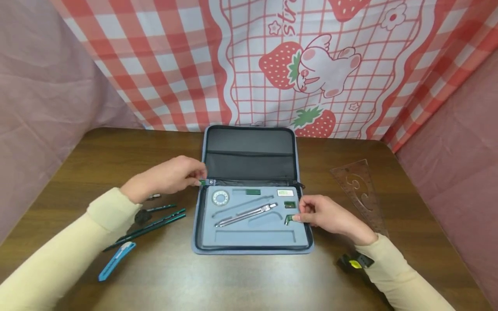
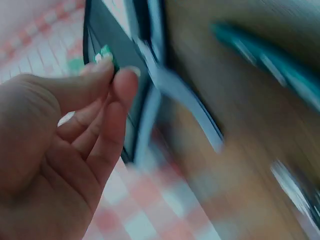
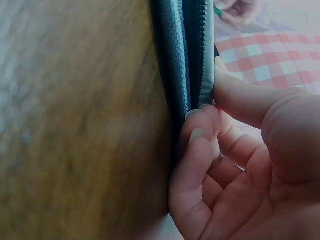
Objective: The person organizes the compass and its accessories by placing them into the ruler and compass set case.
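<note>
A blue zippered case (image 1: 250, 165) lies unfolded on the table, its grey insert tray (image 1: 233, 239) facing up. Silver compasses (image 1: 247, 215), a white dial ring (image 1: 221, 198), a green lead box (image 1: 253, 192), a white eraser (image 1: 285, 193) and a green sharpener (image 1: 289, 204) sit in the tray. My left hand (image 1: 171, 175) pinches a small green-and-white piece (image 2: 104, 52) between thumb and forefinger, beside the case's hinge. At the case's right edge, my right hand (image 1: 328, 214) grips the zippered rim (image 3: 207, 60), thumb on top near a small green-and-metal piece (image 1: 288, 219).
Left of the case lie dark green pencils (image 1: 155, 224), a black lump (image 1: 142, 217) and a blue utility knife (image 1: 116, 261). A clear set square (image 1: 359, 190) is on the right. Checkered strawberry cloth (image 1: 175, 65) hangs behind the wooden table (image 1: 163, 285).
</note>
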A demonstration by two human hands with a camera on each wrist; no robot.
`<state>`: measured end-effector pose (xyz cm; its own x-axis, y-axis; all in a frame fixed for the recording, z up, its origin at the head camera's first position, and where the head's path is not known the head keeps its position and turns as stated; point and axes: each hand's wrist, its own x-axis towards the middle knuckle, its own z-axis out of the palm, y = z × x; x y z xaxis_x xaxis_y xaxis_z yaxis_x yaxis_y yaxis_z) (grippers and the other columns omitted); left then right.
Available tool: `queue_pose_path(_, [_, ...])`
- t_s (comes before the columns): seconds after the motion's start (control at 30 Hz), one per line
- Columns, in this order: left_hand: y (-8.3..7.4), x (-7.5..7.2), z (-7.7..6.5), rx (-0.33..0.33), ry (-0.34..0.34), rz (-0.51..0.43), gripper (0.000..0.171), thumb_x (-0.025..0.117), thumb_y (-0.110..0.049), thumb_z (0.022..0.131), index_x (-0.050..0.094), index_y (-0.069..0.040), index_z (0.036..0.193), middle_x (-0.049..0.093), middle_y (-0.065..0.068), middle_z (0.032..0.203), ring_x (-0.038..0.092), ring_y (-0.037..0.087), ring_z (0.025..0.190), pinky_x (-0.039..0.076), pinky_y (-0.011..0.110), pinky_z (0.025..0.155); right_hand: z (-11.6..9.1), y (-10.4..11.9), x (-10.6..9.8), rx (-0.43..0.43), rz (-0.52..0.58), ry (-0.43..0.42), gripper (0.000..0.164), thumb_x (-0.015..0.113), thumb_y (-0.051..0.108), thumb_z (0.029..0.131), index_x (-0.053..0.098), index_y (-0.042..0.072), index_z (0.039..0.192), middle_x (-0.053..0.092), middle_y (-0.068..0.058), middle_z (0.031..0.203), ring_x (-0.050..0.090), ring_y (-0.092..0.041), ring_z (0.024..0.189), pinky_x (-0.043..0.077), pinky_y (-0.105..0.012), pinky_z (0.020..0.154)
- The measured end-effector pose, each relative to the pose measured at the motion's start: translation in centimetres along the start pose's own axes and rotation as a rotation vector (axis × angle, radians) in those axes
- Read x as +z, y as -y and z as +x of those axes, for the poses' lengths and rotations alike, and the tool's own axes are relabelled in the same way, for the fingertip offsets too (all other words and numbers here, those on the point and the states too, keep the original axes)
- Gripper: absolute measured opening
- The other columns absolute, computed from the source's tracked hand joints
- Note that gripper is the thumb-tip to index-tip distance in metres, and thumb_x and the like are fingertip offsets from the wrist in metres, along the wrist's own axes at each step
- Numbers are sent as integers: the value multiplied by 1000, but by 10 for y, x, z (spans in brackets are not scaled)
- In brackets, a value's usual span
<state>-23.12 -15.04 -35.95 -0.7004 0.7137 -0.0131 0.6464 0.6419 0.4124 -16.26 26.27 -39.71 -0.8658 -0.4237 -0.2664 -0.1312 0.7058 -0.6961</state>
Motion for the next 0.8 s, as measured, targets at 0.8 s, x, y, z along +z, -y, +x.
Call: queue_pose_path(0.8, [-48,42,66,156,30,56,13,71,-13,94,78,-18,104,63,-8,94,59,7,85,51,29,78,0,-2,1,-10,2,-3,24,77,25,89,58,12,83,55,-1,70,52,-20,61,43,-29,55])
